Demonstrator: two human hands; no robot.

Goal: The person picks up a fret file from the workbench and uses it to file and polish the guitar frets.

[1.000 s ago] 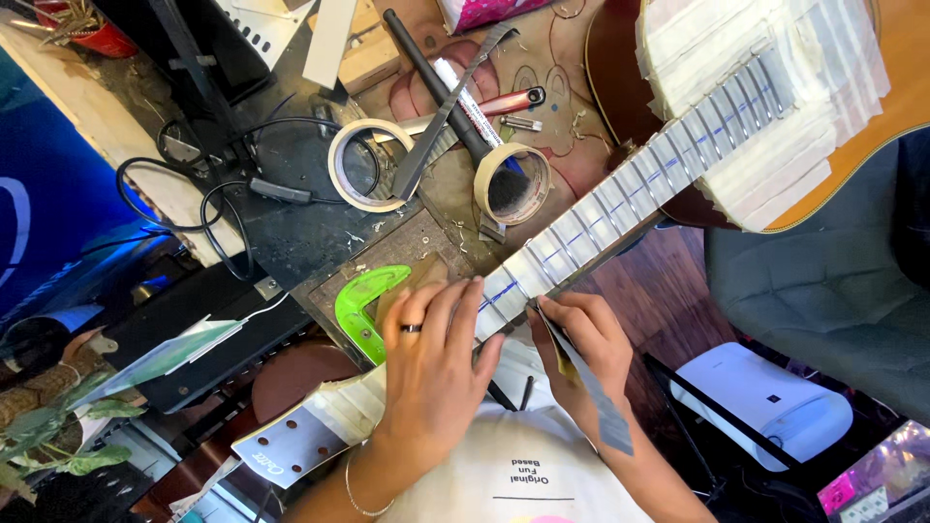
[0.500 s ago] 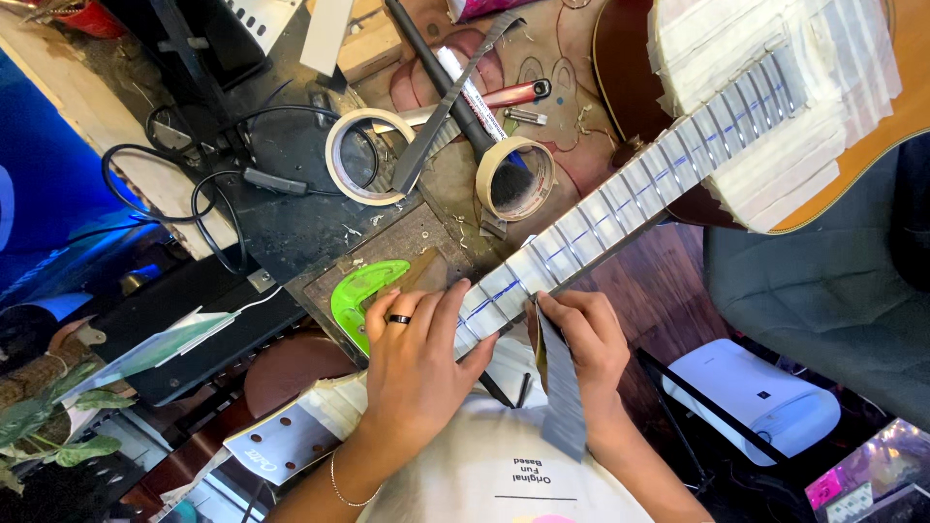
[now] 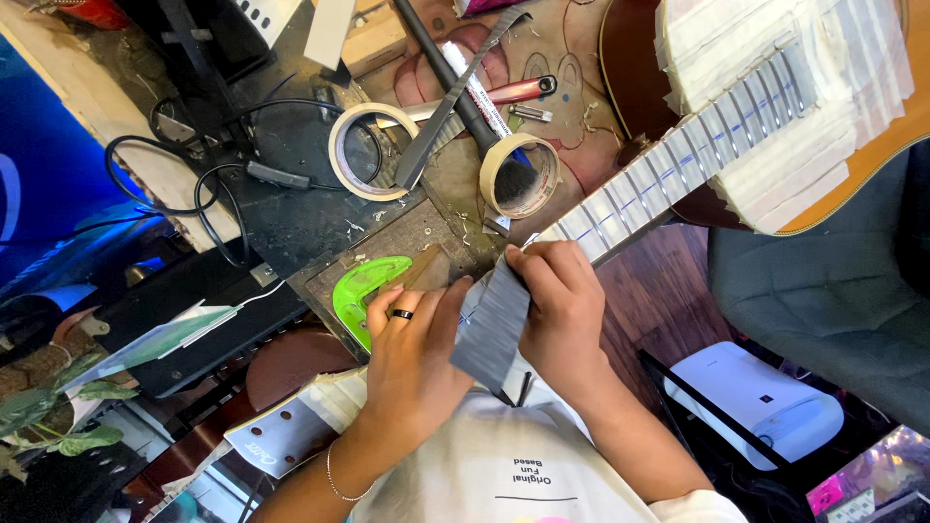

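An acoustic guitar lies across my lap, its neck (image 3: 678, 165) and fretboard covered in strips of pale masking tape. My right hand (image 3: 562, 310) grips a flat grey strip (image 3: 492, 324), probably a file or sanding strip, laid across the neck near the lower frets. My left hand (image 3: 412, 358), with a dark ring on one finger, rests flat on the neck just left of the strip, fingers touching its edge. The taped headstock (image 3: 281, 436) pokes out below my left wrist.
Two rolls of masking tape (image 3: 363, 150) (image 3: 520, 174), a long grey file (image 3: 455, 97), a brush, a red-handled tool (image 3: 518, 90) and black cables (image 3: 203, 194) lie on the workbench. A green curved template (image 3: 363, 291) sits by my left hand. A white appliance (image 3: 765, 402) and grey chair (image 3: 823, 291) stand right.
My right hand has turned the grey strip from edge-on beside the neck to flat across it. My left hand has shifted slightly along the neck toward the strip.
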